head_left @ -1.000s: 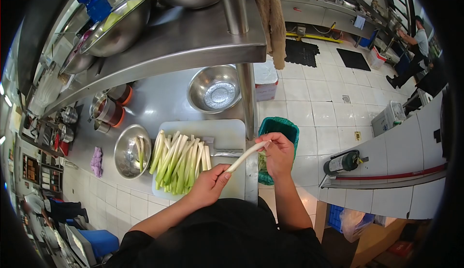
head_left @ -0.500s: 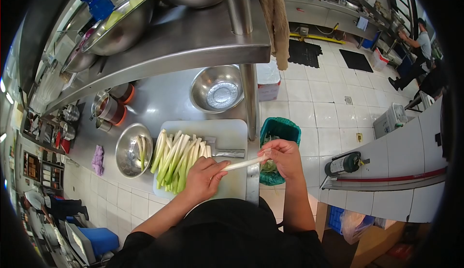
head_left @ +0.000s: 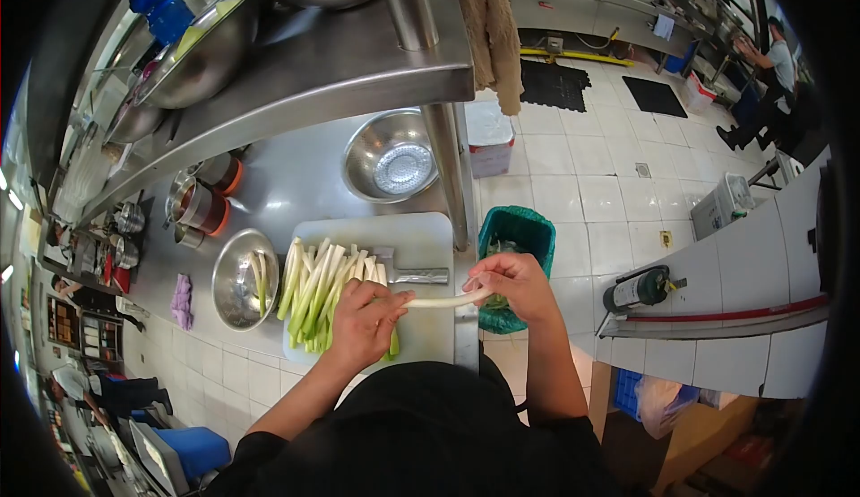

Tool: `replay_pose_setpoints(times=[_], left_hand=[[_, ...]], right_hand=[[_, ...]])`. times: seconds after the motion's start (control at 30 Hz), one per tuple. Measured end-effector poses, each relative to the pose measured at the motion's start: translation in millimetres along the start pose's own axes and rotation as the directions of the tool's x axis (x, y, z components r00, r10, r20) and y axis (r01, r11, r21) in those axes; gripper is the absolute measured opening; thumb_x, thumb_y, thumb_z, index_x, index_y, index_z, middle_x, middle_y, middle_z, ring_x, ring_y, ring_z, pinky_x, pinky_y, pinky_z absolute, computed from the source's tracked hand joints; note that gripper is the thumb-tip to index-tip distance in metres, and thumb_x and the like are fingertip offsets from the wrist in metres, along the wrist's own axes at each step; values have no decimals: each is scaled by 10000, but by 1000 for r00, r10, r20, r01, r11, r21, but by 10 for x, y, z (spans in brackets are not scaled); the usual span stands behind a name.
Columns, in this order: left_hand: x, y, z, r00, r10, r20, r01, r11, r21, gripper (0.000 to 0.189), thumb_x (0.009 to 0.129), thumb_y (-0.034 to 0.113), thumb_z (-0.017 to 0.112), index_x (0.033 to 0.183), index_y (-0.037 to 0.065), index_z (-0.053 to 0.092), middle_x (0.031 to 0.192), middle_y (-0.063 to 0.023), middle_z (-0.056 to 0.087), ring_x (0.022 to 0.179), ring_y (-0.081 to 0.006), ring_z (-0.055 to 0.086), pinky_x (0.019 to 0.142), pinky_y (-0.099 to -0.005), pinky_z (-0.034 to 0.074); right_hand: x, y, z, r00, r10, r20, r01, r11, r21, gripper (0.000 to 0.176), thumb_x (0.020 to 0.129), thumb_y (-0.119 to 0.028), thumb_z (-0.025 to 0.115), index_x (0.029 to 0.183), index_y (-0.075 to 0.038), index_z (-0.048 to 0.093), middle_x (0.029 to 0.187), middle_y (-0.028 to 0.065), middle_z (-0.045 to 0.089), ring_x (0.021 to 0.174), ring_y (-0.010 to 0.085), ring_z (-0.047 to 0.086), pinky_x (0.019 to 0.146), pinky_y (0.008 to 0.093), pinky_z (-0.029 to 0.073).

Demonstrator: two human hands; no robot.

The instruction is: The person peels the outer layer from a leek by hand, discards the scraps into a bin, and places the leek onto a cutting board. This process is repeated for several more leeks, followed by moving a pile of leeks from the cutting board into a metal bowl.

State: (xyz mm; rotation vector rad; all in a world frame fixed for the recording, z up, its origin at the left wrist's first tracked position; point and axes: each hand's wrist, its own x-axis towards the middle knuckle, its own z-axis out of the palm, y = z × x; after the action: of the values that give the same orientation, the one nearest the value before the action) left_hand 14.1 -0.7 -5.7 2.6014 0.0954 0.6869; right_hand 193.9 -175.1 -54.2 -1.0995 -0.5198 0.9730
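A white-stemmed green onion (head_left: 441,302) spans the gap between my hands, nearly level. My left hand (head_left: 363,319) is closed around its left part, over the edge of the pile. The fingers of my right hand (head_left: 515,286) pinch the other end, above the green-lined bin (head_left: 542,244). More green onions (head_left: 315,286) lie in a heap on the white cutting board (head_left: 425,340). Behind the held stalk, a cleaver (head_left: 421,276) rests flat on the board, its blade partly covered by the pile. Left of the board, a metal bowl (head_left: 235,300) contains a few stalks.
An empty-looking metal basin (head_left: 363,161) stands at the back of the counter. The steel shelf (head_left: 340,85) and its post (head_left: 445,165) rise close in front. Pots with reddish contents (head_left: 204,208) and a purple cloth (head_left: 182,302) are leftward. Other people stand farther off.
The camera view has shifted slightly. The held green onion has gone from slanting up rightward to nearly level. My right hand has lowered slightly against the bin, still pinching the end.
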Motion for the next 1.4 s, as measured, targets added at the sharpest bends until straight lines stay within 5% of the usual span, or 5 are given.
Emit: replay_pose_setpoints(times=[0.37, 0.73, 1.07, 1.2, 1.4], left_hand=[[-32, 38, 1, 971, -238, 30, 240, 958, -156, 254, 698, 44, 674, 950, 77, 682, 721, -58, 538, 702, -216, 507, 629, -305, 414], [-50, 44, 24, 994, -82, -70, 79, 996, -48, 262, 691, 12, 644, 932, 103, 693, 732, -51, 523, 651, -217, 467, 582, -304, 387], [-61, 11, 58, 980, 89, -178, -76, 994, 75, 326, 598, -40, 627, 872, 119, 706, 760, -44, 530, 667, -222, 453, 582, -311, 366], [-62, 11, 54, 982, 78, -174, -64, 995, 83, 280, 611, -42, 639, 835, 113, 701, 766, -48, 539, 667, -223, 456, 582, -310, 363], [-105, -53, 90, 975, -52, -218, 56, 998, 10, 198, 641, -32, 668, 786, 101, 690, 764, -57, 544, 684, -231, 480, 579, -320, 360]], right_hand=[[-69, 77, 68, 975, -199, 101, 186, 975, 125, 265, 806, 24, 502, 1063, 67, 551, 986, 187, 622, 813, 184, 605, 714, 283, 499], [-14, 262, 156, 978, -205, -45, 207, 915, 347, 180, 794, 44, 485, 944, 50, 583, 861, 178, 631, 680, 177, 590, 585, 250, 483], [-18, 83, 205, 982, -118, -147, 119, 993, -4, 127, 833, -11, 512, 904, 45, 600, 788, 131, 648, 616, 114, 574, 560, 214, 470], [60, 161, 71, 911, -312, -269, 258, 941, -219, 128, 856, -37, 535, 935, 37, 604, 805, 108, 655, 686, 100, 589, 640, 214, 482], [-9, 87, -81, 903, -315, -294, 268, 945, -188, 132, 852, -20, 531, 954, 30, 596, 847, 100, 646, 759, 110, 590, 707, 228, 474]])
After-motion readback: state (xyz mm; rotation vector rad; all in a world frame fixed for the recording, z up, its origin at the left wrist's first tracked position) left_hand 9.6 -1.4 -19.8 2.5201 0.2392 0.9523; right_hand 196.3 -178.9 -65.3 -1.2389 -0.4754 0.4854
